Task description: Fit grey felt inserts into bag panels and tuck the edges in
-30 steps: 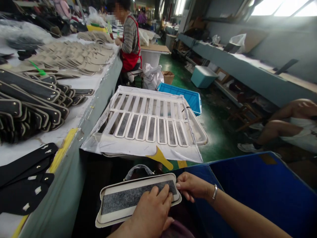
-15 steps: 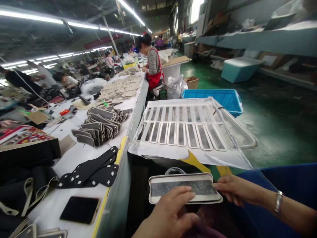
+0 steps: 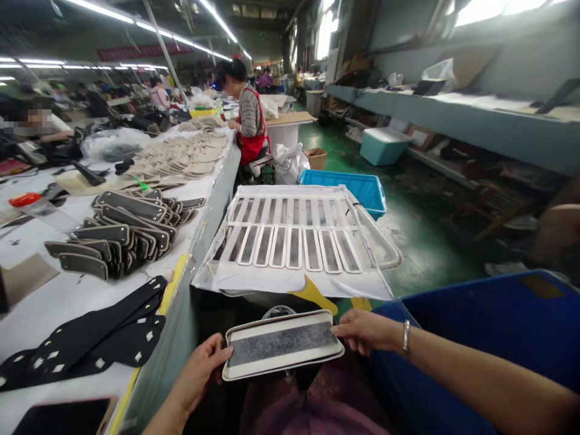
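Observation:
I hold a flat cream piece with a grey felt strip down its middle (image 3: 281, 344), level over my lap. My left hand (image 3: 203, 367) pinches its left end and my right hand (image 3: 362, 331), with a metal bracelet on the wrist, pinches its right end. Just beyond it a white sheet on a tray (image 3: 299, 278) carries two rows of several like cream-and-grey pieces (image 3: 290, 246). A yellow scraper (image 3: 312, 292) sticks out from under the sheet's near edge.
A long white worktable (image 3: 58, 296) on my left holds black punched straps (image 3: 90, 338), stacked dark pieces (image 3: 118, 235) and beige cut pieces (image 3: 181, 158). A blue bin (image 3: 489, 326) is at my right, a blue crate (image 3: 348, 184) beyond the tray. A person in a red apron (image 3: 249, 121) sits farther along.
My left hand has slid off the top of the piece to grip its left end. The view has swung back to the right.

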Demonstrator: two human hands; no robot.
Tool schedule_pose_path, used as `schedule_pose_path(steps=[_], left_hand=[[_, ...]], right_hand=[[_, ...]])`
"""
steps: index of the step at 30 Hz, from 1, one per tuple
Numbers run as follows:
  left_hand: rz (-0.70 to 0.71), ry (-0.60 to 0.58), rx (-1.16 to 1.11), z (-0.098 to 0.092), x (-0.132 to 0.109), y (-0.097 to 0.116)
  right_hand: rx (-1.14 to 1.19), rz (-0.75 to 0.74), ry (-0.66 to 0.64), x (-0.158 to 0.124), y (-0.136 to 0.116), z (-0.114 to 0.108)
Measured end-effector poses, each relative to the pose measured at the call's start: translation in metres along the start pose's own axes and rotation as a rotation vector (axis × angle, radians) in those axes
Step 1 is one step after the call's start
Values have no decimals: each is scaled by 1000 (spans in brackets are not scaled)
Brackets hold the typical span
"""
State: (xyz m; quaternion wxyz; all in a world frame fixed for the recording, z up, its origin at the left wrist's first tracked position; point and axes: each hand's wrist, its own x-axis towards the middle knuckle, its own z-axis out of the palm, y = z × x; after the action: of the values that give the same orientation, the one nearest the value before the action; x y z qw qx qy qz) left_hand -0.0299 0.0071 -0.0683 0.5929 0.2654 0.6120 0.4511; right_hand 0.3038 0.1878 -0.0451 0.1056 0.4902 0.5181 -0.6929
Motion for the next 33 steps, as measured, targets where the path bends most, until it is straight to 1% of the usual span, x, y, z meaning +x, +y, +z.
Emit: schedule_pose_path(steps=[2,4,5,6,7,8,9,10,11,12,14,15,16,17,19,23,26,30,33], left_hand=[[-35,-49,67,-7,3,3],[-78,-132,276,-13,6,11],[-70,-148,428,-14,8,17],[-26,-129,591,-11,11,24],[55,-83,747,-5,13,33],[162,-20,880,6,17,42],[274,29,973,21,21,52],[360,21,1034,39,25,61],[415,-37,1072,60,30,69],[444,-159,1101,82,36,76],[468,-390,1160,123,48,86],[470,-500,1198,139,53,89],[466,-569,1221,151,58,91],[461,-617,1238,159,63,92],[448,-651,1242,165,68,91],[445,-654,1265,160,69,85],[467,-617,1352,162,63,80],[540,-571,1476,173,50,71],[561,-454,1557,181,38,60]], right_hand=[[17,-37,62,-2,4,5],[-30,-50,124,-5,11,7],[-75,-48,140,-6,14,7],[-133,-56,156,-6,17,5],[-194,-89,180,-6,19,3],[-247,-155,216,-6,20,0],[-281,-253,259,-6,20,-3],[-294,-369,304,-5,18,-6],[-294,-492,343,-5,15,-8],[-290,-603,368,-5,12,-10],[-333,-762,362,-5,2,-11],[-399,-818,348,-5,-2,-10],[-486,-863,329,-5,-6,-10],[-578,-894,307,-4,-10,-9],[-728,-917,269,-3,-14,-8],[-853,-895,244,-2,-15,-9],[-964,-916,234,-8,-14,-9],[-1112,-969,198,-19,-17,-4],[-1090,-904,229,-20,-21,-3]])
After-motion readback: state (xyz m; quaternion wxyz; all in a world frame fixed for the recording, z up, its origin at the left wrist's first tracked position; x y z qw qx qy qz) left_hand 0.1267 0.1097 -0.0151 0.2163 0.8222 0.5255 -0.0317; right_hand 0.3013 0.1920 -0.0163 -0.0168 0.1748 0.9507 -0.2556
